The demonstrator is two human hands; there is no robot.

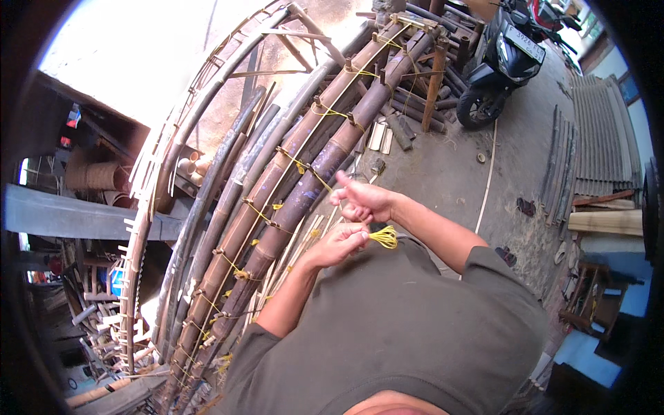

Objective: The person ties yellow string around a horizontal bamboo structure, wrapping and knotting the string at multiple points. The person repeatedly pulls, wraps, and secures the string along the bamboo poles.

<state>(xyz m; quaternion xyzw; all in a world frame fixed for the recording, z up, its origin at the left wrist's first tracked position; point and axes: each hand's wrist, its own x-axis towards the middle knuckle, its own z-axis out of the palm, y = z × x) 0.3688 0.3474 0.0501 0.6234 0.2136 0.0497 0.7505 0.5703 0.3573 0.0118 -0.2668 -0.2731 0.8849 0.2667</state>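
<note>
My left hand (339, 245) is closed around a looped bundle of thin yellow cord (384, 237), whose loops stick out on its right side near my shirt. Just above it is my right hand (368, 200), its fingers curled in and its thumb raised. Whatever lies inside those fingers is hidden. Beside both hands runs a thick brown bamboo pole (304, 192), paired with a second bamboo pole (277, 176). Yellow cord ties (259, 211) cross the two poles at intervals, around short upright pegs. One strand reaches from the poles toward my right hand.
Curved bamboo frames (166, 155) and dark poles (228, 155) lie to the left. A pile of cut bamboo (443, 76) stands at the far end, beside a parked black scooter (508, 59). Corrugated sheets (605, 135) lean on the right, near a wooden chair (595, 297).
</note>
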